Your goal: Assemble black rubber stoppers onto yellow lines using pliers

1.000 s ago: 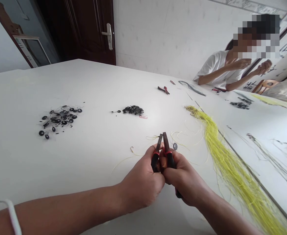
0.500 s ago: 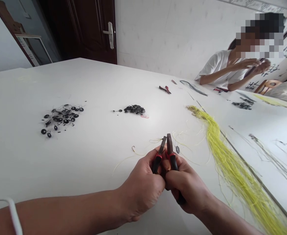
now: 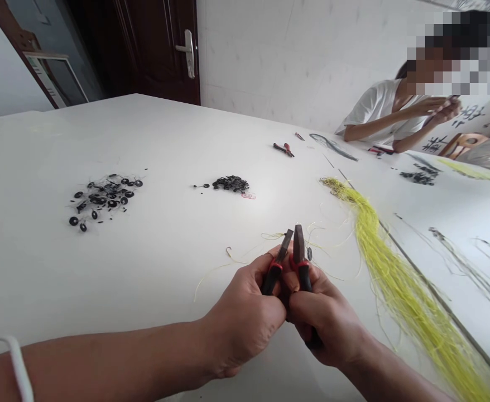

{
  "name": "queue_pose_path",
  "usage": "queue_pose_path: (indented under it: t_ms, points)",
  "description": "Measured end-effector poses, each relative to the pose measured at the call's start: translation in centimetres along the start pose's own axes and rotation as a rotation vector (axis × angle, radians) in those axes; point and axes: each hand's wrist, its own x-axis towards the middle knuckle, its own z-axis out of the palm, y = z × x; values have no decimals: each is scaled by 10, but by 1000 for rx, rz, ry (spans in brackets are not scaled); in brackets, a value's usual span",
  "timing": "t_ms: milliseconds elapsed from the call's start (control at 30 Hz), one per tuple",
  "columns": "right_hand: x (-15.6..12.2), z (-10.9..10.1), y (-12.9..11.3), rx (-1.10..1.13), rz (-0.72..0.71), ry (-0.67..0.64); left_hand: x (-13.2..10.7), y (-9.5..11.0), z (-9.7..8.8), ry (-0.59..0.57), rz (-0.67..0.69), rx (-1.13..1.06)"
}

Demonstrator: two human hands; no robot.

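Note:
My left hand (image 3: 245, 315) is closed round a pair of pliers with a red and black handle (image 3: 275, 268), its jaws pointing up and away. My right hand (image 3: 326, 321) grips a second pair of pliers (image 3: 300, 257) right beside the first, the two tips almost touching. The hands press together above the white table (image 3: 165, 139). A small dark ring (image 3: 309, 253) and thin yellow thread (image 3: 274, 236) lie just past the tips. A small hook on a yellow line (image 3: 229, 252) rests left of the pliers.
A long bundle of yellow thread (image 3: 395, 279) runs down the right. Black rings (image 3: 102, 198) lie in a pile at the left, small black parts (image 3: 230, 183) in the middle. Spare pliers (image 3: 284, 148) lie farther back. Another person (image 3: 395, 111) sits at the far right, hands raised.
Both hands with the pliers have shifted slightly right and up in view. The other person's hands have come together in front of them.

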Motion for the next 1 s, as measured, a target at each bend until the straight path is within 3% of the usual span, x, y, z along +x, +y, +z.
queue_pose_path:
  t_ms: [133,233,400,567,1000]
  points:
    - [-2,2,-5,-120,-36,44,2,0,-2,-38,59,63]
    - [-2,3,-7,-200,-65,83,3,-2,-3,13,54,136]
    - [1,2,-6,-265,-54,37,4,-2,-4,74,14,185]
    - [3,-1,-2,-246,-33,-1,6,-2,-5,124,25,232]
    - [7,-7,5,-205,-84,-12,6,-4,-6,105,21,237]
